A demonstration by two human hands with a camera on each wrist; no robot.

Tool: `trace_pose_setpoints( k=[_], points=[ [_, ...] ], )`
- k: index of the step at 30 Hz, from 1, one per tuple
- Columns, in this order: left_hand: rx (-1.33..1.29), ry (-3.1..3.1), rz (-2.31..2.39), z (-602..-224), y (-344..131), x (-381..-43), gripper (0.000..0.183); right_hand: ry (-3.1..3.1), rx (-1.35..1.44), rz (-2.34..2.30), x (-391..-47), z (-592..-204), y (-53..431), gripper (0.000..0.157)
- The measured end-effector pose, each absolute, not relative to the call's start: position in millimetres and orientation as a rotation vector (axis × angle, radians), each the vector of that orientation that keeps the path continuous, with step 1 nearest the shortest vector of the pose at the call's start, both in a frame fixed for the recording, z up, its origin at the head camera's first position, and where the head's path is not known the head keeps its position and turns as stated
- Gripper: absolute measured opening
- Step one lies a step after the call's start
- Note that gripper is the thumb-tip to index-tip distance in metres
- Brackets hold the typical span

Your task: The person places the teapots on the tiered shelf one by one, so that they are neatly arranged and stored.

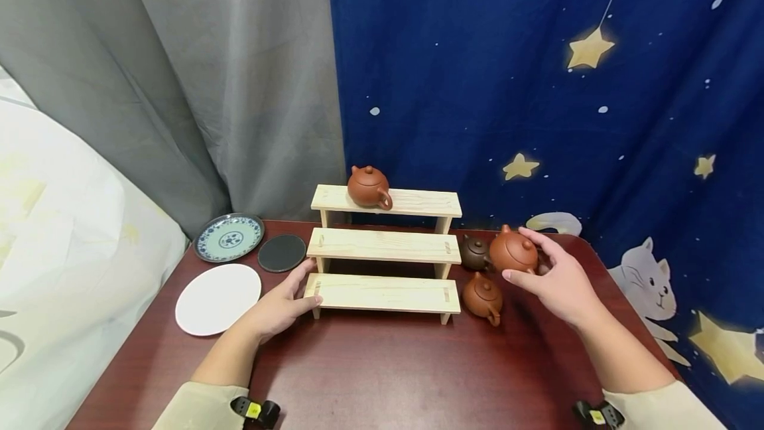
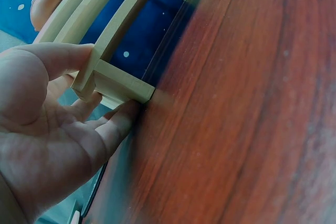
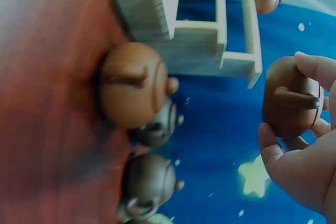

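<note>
My left hand (image 1: pixel 280 307) grips the left end of a three-step wooden stand (image 1: pixel 382 292), its thumb on the lowest step and its other fingers about the side. In my right hand (image 1: pixel 564 284) is a reddish-brown teapot (image 1: pixel 512 252), held between thumb and fingers above the table, right of the stand. The right wrist view shows this teapot (image 3: pixel 283 116) clear of the table, its handle towards the camera. A similar teapot (image 1: pixel 368 186) sits on the top step, left of the middle. Beside the stand's right end are another reddish-brown teapot (image 1: pixel 482 297) and a dark brown teapot (image 1: pixel 475 254).
Left of the stand lie a blue-patterned plate (image 1: pixel 229 237), a round black mat (image 1: pixel 282 253) and a white plate (image 1: pixel 218 299). Another dark teapot (image 3: pixel 149 182) appears in the right wrist view. Grey and blue curtains (image 1: pixel 453 85) hang behind the red-brown table (image 1: pixel 382 370).
</note>
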State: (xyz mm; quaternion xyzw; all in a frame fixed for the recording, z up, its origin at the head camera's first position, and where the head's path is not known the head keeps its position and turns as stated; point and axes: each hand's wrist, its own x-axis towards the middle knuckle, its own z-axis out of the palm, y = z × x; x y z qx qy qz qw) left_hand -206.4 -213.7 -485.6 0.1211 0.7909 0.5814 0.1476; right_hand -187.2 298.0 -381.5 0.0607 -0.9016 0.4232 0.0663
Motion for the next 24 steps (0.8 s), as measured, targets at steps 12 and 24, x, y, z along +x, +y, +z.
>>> trace_pose_setpoints(
  k=[12,24],
  points=[
    [0.341,2.287,1.655,-486,-215,-208,0.091,-2.617,0.364,1.520,-242,-336,241,0.091],
    [0.332,2.295,1.635,-490,-217,-209,0.091,-2.722,0.402,1.518,-302,-331,189,0.092]
  ],
)
